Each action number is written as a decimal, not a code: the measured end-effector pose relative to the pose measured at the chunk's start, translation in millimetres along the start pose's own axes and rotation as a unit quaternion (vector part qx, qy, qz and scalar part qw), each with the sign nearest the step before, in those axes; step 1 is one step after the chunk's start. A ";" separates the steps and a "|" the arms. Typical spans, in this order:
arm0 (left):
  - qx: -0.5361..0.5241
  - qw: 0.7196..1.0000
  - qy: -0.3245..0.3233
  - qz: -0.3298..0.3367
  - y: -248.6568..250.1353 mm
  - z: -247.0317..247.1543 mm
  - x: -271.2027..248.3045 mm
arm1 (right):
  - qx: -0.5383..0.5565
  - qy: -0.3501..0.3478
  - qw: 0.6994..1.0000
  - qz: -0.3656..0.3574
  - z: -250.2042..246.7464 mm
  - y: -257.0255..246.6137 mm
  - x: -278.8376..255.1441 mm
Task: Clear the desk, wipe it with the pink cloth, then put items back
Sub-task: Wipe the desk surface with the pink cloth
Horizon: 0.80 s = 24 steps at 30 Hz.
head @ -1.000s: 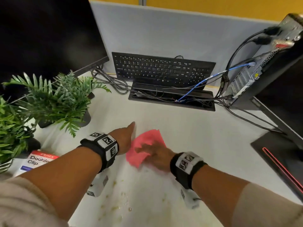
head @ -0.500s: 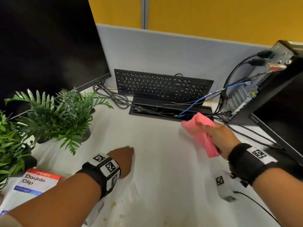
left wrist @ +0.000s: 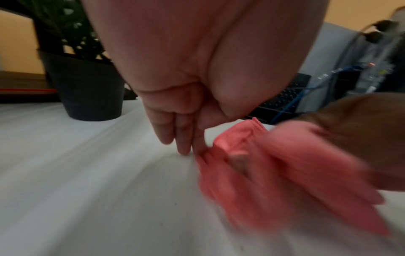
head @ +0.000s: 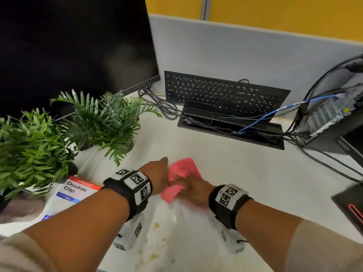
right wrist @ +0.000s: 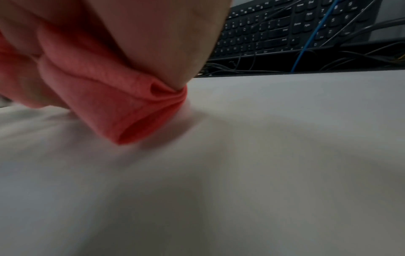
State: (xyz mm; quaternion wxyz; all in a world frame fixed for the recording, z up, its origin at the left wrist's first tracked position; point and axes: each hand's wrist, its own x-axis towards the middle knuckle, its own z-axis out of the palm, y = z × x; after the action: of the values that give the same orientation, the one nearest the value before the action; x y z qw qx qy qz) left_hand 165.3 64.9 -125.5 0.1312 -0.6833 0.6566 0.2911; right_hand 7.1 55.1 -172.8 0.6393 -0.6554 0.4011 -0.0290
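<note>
1. Two hands meet on the desk (head: pixel 255 173): our right hand (head: pixel 193 191) grips the bunched cloth (head: pixel 181 173) and presses it down.
2. Our left hand (head: pixel 157 175) sits just left of the cloth, fingers (left wrist: pixel 181 131) together, tips touching the desk.
3. Crumbs (head: pixel 161 246) lie behind both wrists.
4. Beyond our left hand stand two plants (head: pixel 102 118); beyond the right, the keyboard (head: pixel 222 95).

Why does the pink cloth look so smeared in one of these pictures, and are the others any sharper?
Left wrist view: the pink cloth and right hand are streaked by motion blur, while the left hand is clearer. Right wrist view: the cloth's folds are fairly crisp, the desk soft. Head view: mostly sharp, straight edges bowed by the wide lens.
</note>
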 end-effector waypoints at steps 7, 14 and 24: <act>0.083 0.994 -0.043 0.051 5.6 14.5 -10.0 | -0.101 -0.151 0.981 0.074 5.3 12.6 -92.0; 0.095 0.992 -0.062 0.061 -2.4 19.6 -16.6 | 0.131 0.354 0.923 0.071 -97.3 -18.8 -95.3; 0.055 0.997 -0.033 0.048 -15.9 7.7 -11.2 | -0.176 0.161 0.970 0.055 -45.9 -10.0 106.1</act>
State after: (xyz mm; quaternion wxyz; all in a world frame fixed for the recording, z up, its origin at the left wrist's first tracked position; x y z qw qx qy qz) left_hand 179.5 80.1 -128.4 0.1760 -0.6332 0.6987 0.2827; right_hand 58.5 -43.4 -206.3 0.4416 -0.7213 0.5328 -0.0280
